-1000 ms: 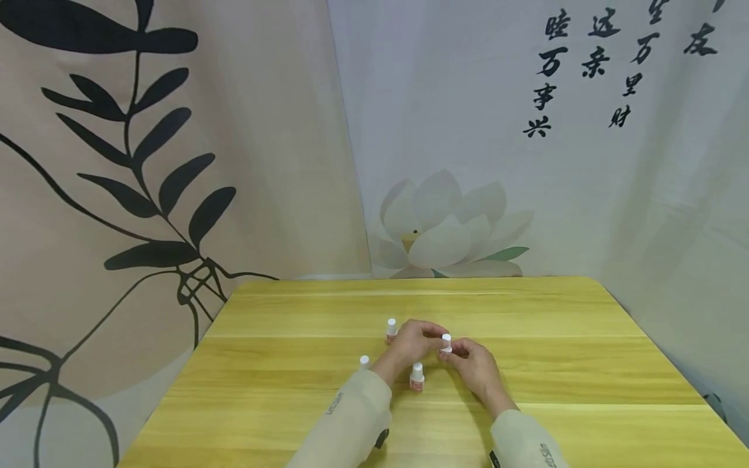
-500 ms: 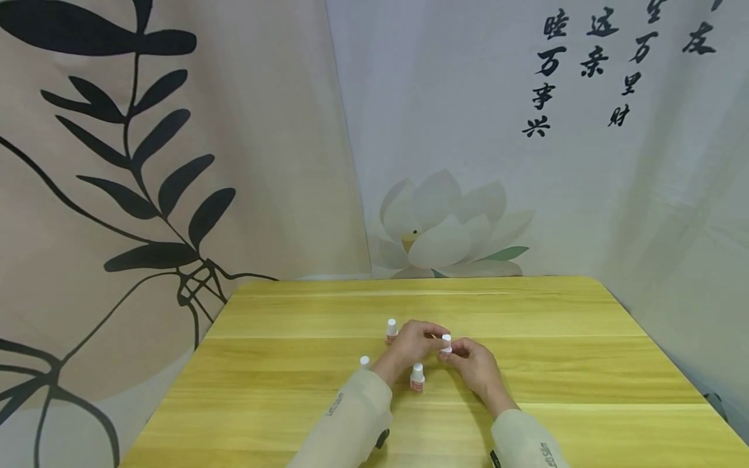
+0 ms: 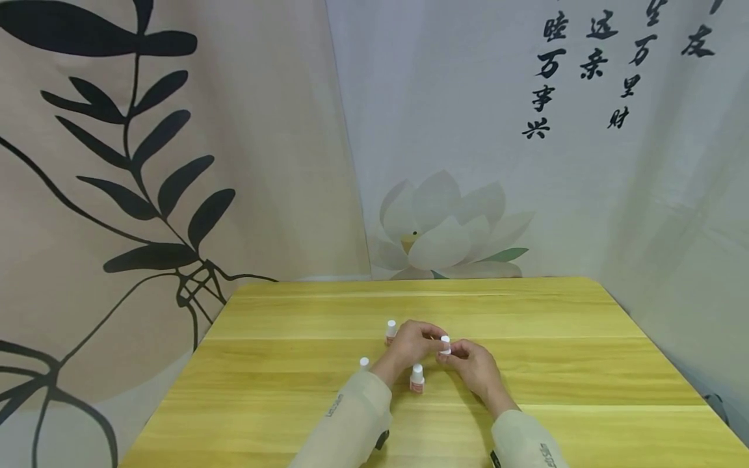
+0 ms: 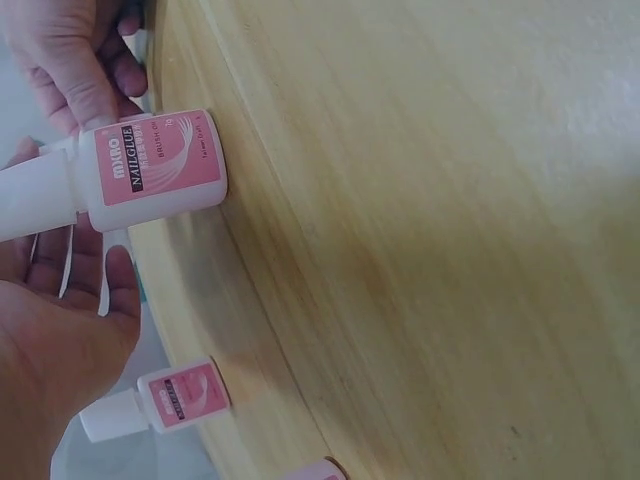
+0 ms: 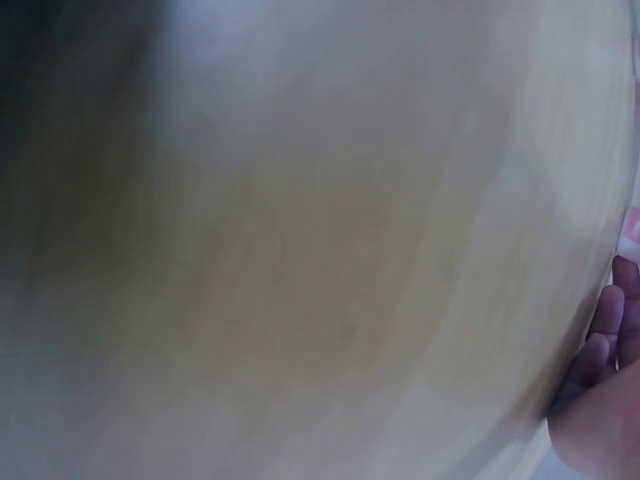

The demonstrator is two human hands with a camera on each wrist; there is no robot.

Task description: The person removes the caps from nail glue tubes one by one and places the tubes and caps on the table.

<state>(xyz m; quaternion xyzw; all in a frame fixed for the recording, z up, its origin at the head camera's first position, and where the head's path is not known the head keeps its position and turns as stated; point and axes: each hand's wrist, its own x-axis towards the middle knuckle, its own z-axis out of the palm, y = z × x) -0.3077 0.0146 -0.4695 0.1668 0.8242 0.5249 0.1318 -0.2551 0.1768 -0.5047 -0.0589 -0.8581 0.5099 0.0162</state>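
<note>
Over the table, both hands meet at a small white-capped nail glue bottle (image 3: 445, 344). My left hand (image 3: 412, 342) pinches it near the cap, thumb and forefinger reaching in from the left. From the right, the thumb and fingers of my right hand (image 3: 474, 368) grip it lower down. A pink-labelled nail glue bottle (image 4: 160, 170) stands large in the left wrist view and covers most of the held one. In the right wrist view only part of a hand (image 5: 605, 350) shows at the right edge, with a bit of pink label (image 5: 631, 225) above it.
Beyond the left wrist stands another nail glue bottle (image 3: 391, 330). One more bottle (image 3: 364, 363) is partly hidden behind the left sleeve (image 3: 351, 416). The wooden table (image 3: 281, 364) ends at a printed cloth backdrop (image 3: 292, 162).
Both hands stay in nearly the same place around the bottle. The standing bottles have not moved.
</note>
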